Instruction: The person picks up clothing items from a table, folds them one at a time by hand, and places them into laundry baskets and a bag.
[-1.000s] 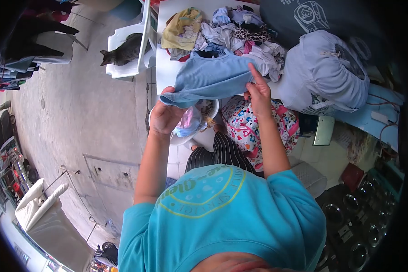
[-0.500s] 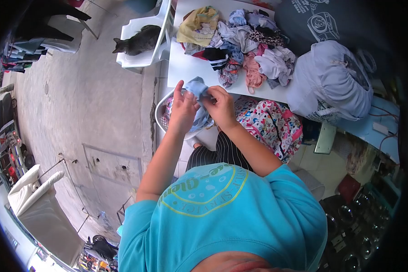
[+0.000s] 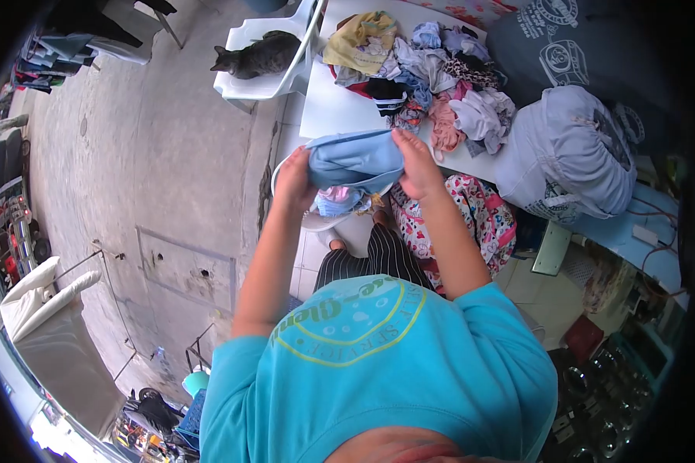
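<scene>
A light-blue garment [image 3: 355,158] is stretched out sideways between my two hands, its exact kind unclear. My left hand [image 3: 294,179] grips its left end and my right hand [image 3: 419,167] its right end, thumbs toward the middle. Right below it is a white laundry basket [image 3: 313,223], partly covered by the garment and my left hand. Pink, blue and striped clothes [image 3: 338,201] show inside the basket. Beyond my hands, a heap of mixed clothes [image 3: 432,73] lies on the white table [image 3: 328,108], with a yellow piece at its left.
A stuffed light-grey cloth bag [image 3: 564,150] rests at the table's right, before a large dark bag [image 3: 579,46]. Under the table edge sits a colourful patterned bag [image 3: 479,224]. A cat [image 3: 262,55] lies on a white plastic chair [image 3: 239,89] at the left.
The blue garment was bunched between my fingers; now it is spread wide. My hands have moved apart, the right one further right. The view has shifted slightly.
</scene>
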Demonstrator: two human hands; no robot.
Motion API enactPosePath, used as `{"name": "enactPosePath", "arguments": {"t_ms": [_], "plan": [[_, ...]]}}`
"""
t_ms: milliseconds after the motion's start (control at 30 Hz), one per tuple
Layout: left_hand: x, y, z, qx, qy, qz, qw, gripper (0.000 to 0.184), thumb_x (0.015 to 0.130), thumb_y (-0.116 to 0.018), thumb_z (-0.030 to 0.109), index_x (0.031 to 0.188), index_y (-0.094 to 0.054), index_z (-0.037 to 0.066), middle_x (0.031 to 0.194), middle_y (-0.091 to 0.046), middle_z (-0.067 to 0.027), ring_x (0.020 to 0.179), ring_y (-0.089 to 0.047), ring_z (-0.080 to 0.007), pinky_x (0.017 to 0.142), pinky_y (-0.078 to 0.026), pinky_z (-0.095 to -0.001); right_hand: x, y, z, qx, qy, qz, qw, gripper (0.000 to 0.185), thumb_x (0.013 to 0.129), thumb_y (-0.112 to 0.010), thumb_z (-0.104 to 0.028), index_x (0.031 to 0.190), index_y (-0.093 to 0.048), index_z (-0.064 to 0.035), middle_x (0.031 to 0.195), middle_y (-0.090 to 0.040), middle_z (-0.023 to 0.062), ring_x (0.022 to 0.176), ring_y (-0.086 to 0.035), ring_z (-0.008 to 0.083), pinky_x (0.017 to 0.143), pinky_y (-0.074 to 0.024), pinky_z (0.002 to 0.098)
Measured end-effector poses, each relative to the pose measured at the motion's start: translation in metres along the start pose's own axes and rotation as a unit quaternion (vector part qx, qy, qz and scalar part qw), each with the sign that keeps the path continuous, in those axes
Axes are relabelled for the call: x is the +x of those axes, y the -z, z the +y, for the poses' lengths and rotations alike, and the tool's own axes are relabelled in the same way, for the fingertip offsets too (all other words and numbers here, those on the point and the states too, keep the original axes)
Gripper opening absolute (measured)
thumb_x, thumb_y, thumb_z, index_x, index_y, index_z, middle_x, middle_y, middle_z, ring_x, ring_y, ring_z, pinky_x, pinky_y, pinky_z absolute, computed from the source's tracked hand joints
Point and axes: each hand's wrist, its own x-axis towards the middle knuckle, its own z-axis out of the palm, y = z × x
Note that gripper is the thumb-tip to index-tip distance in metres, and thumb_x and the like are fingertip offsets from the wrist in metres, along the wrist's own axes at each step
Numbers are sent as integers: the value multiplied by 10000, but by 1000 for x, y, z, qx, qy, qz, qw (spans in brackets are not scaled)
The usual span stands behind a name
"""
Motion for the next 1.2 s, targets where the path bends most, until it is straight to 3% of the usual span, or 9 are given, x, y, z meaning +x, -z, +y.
{"name": "enactPosePath", "arguments": {"t_ms": [200, 267, 400, 533, 567, 700, 900, 1067, 1200], "plan": [[-11, 15, 24, -149, 142, -95, 974, 342, 917, -442, 249, 1036, -581, -40, 1089, -610, -177, 989, -593, -305, 935, -440, -421, 6, 21, 5, -132, -69, -149, 978, 210, 870, -612, -225, 979, -616, -46, 882, -639, 10, 766, -572, 83, 716, -466, 254], [-16, 12, 23, -207, 152, -162, 953, 371, 917, -454, 282, 1060, -577, -38, 1105, -602, -182, 1032, -575, -311, 950, -427, -432, -6, 10, 12, -414, 56, -195, 887, 313, 820, -669, -256, 1008, -607, -14, 869, -645, 24, 746, -579, 123, 705, -469, 280], [-38, -1, 20, -228, 119, -192, 947, 421, 902, -487, 300, 1152, -517, -39, 1145, -573, -186, 1064, -549, -317, 985, -386, -450, 24, 31, 53, -532, -91, -231, 810, 393, 826, -649, -215, 1135, -546, 5, 984, -638, 50, 865, -573, 140, 789, -446, 267], [-52, 19, 21, -206, 70, -177, 960, 572, 832, -613, 250, 1281, -396, -29, 1220, -522, -186, 1108, -524, -315, 983, -394, -450, 6, 14, 54, -154, -89, -273, 946, 460, 899, -527, -392, 1209, -515, -53, 1127, -596, 41, 1030, -559, 169, 890, -436, 346], [-53, 26, 25, -120, 35, -199, 972, 576, 806, -640, 196, 1280, -397, -24, 1215, -524, -186, 1114, -524, -302, 965, -416, -440, 4, 9, 52, 120, -228, -289, 922, 532, 906, -433, -491, 1232, -498, -76, 1195, -565, 59, 1117, -527, 204, 947, -413, 406], [-58, 31, 21, 15, 45, -138, 989, 582, 760, -651, 36, 1284, -401, 0, 1208, -531, -166, 1105, -539, -270, 951, -442, -404, -3, -7, 37, 285, -188, -258, 904, 524, 920, -415, -470, 1261, -480, -77, 1209, -560, 100, 1101, -546, 240, 970, -410, 408], [-54, 44, -48, 20, 132, -69, 989, 563, 784, -601, -29, 1304, -402, 53, 1156, -555, -109, 1062, -561, -235, 929, -455, -368, -15, -24, 54, 328, -206, -234, 892, 509, 928, -400, -458, 1210, -509, -48, 1132, -596, 133, 1028, -585, 270, 935, -438, 417], [-47, 59, -64, 129, -346, 88, 925, 458, 770, -513, -94, 1207, -429, 11, 986, -533, -68, 960, -551, -200, 795, -460, -274, -20, -20, 59, 238, -229, -197, 923, 515, 934, -395, -449, 1235, -479, -39, 1139, -591, 128, 1022, -589, 262, 908, -459, 408], [-68, 31, -33, 16, -158, -17, 987, 345, 907, -426, 192, 1203, -439, 15, 1119, -535, -94, 1018, -534, -177, 837, -445, -307, -36, -36, 42, 212, -218, -249, 919, 533, 925, -401, -473, 1220, -494, -39, 1167, -579, 111, 1062, -569, 241, 931, -440, 401]]}}
